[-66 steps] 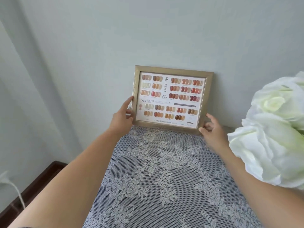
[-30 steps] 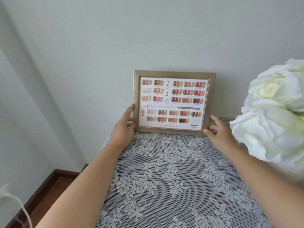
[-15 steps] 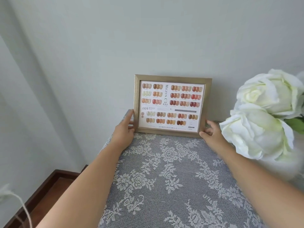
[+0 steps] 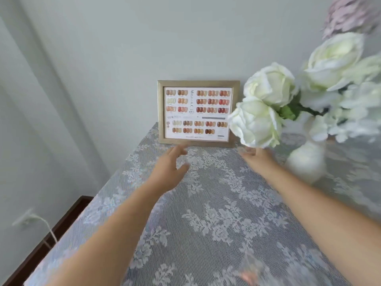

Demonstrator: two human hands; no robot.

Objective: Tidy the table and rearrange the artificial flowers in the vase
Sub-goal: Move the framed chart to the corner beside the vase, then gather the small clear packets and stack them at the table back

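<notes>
A gold picture frame [image 4: 199,83] with a nail-colour chart stands upright against the wall at the back of the table [image 4: 206,234]. My left hand [image 4: 171,166] hovers in front of it, fingers spread, holding nothing. My right hand [image 4: 257,157] is also free, just below the frame's right corner, its fingertips partly hidden by a white flower. White artificial roses [image 4: 266,104] fill a white vase [image 4: 307,159] at the right, with a pale purple flower [image 4: 350,13] above them.
A grey lace tablecloth [image 4: 226,203] covers the table. The wall runs close behind the frame. The table's left edge drops to a dark wooden floor [image 4: 68,215], where a white cable [image 4: 41,223] hangs. A blurred pinkish thing [image 4: 247,275] lies near the bottom edge.
Both hands have let go of the frame and pulled back toward me. The frame now stands alone against the wall. The view has shifted, bringing more flowers and the vase into sight.
</notes>
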